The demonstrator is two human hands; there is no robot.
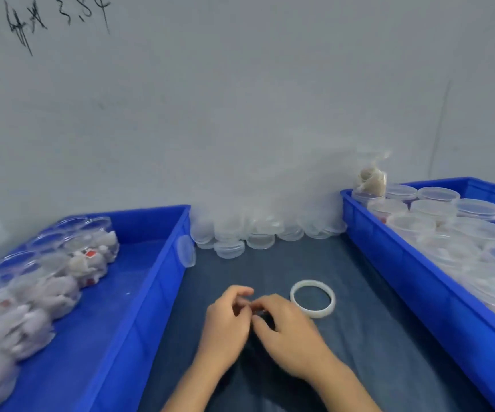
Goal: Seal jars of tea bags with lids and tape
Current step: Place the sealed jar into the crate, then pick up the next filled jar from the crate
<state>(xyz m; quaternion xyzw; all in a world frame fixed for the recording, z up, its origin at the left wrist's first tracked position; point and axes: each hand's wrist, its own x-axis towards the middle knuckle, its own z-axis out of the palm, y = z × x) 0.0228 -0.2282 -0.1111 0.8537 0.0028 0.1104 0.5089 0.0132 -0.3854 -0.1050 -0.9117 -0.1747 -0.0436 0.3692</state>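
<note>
Here, left hand (228, 319) and right hand (287, 325) pinch fingertips together.

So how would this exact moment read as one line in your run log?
left hand and right hand: fingertips together, contents unclear | tape roll: flat on cloth, beside right hand | loose lids: piled by wall

White tape roll (313, 299) lies flat (clear lids (255, 236) heaped behind).

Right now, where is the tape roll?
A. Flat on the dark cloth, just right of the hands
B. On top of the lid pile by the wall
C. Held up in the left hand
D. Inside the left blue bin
A: the tape roll lies flat on the dark cloth, just beyond the right hand, with neither hand touching it.
</note>
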